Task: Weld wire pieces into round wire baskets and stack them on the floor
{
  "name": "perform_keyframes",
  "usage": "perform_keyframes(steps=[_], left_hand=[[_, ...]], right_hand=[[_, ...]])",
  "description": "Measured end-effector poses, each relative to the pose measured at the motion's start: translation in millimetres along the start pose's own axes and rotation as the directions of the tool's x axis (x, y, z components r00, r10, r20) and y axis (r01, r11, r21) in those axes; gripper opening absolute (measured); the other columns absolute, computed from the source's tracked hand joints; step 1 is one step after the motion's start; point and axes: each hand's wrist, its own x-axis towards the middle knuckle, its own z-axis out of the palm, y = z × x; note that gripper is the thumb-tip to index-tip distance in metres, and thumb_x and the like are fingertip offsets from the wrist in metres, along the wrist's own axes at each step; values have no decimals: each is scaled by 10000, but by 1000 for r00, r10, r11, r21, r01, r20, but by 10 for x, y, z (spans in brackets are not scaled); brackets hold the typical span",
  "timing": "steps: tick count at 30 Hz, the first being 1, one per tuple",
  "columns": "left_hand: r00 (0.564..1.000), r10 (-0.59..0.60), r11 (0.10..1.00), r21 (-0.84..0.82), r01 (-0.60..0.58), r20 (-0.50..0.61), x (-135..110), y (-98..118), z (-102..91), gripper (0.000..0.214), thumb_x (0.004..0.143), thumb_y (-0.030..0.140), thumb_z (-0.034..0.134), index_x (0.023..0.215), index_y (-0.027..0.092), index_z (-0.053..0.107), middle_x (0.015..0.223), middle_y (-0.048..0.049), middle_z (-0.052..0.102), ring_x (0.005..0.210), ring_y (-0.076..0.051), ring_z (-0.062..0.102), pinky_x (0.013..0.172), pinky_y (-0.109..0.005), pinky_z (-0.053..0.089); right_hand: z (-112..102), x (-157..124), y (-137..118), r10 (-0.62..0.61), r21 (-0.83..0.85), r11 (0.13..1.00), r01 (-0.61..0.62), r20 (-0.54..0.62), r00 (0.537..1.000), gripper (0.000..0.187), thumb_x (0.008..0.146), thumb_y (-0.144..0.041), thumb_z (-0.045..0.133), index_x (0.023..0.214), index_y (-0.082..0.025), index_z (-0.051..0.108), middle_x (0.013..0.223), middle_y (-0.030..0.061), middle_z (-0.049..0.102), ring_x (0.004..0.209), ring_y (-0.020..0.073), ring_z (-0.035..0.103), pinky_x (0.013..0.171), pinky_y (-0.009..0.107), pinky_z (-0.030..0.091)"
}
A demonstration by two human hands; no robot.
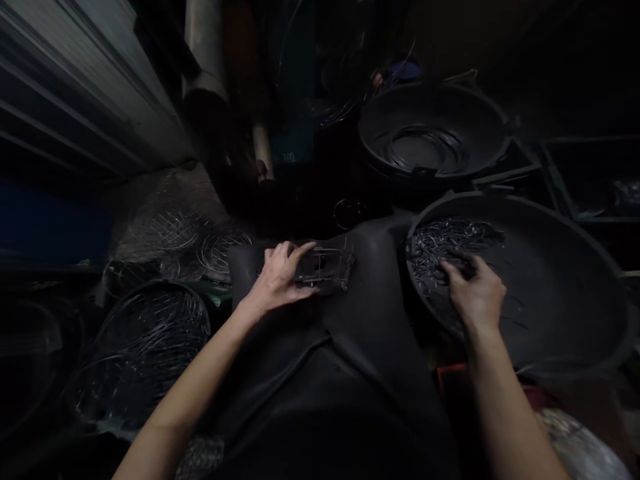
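Observation:
My left hand [281, 279] grips a small wire frame [336, 267] by its left end, thumb below and fingers above. The frame is made of thin bent metal wires and lies over a dark apron [370, 313] on my lap. My right hand [475, 290] reaches into a large dark round basin [565, 287], at a heap of short bent wire pieces [450, 240]. Its thumb and fingers are drawn together at the heap's near edge. Whatever lies between those fingertips is too small and dark to make out.
Behind the large basin stands another basin [480, 113] with coiled wire [425, 148] in it. At left a round container [150, 347] is heaped with wire pieces, and wire rings [220, 250] lie behind it. A pale post [204, 47] and dark machinery stand ahead.

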Motion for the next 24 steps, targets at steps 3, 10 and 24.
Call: perform_keyframes(steps=[3,10,24], left_hand=[[994,-57,990,-132,44,-96,-115,-84,-13,783,660,444,724,1318,210,371,1126,-92,499,1049,-273,484,921,-423,345],[996,-90,970,-222,94,31,-195,-166,-39,860,636,449,736,1347,212,314,1136,-99,474,1056,-289,456,925,-459,347],[975,-51,993,-117,26,-215,-125,-192,-97,580,698,296,661,1236,183,475,963,-60,538,890,-237,494,789,-355,351]], right_hand=[[31,-305,-277,-64,111,992,62,19,998,452,764,-534,550,1050,-197,646,910,110,695,788,251,651,716,370,489],[391,-531,-414,152,515,799,-311,328,932,409,641,-529,675,787,-149,636,666,58,661,535,166,604,510,289,498],[385,-702,-1933,-245,684,697,-217,511,824,281,775,-440,638,789,-160,625,617,-3,615,505,123,597,497,227,511]])
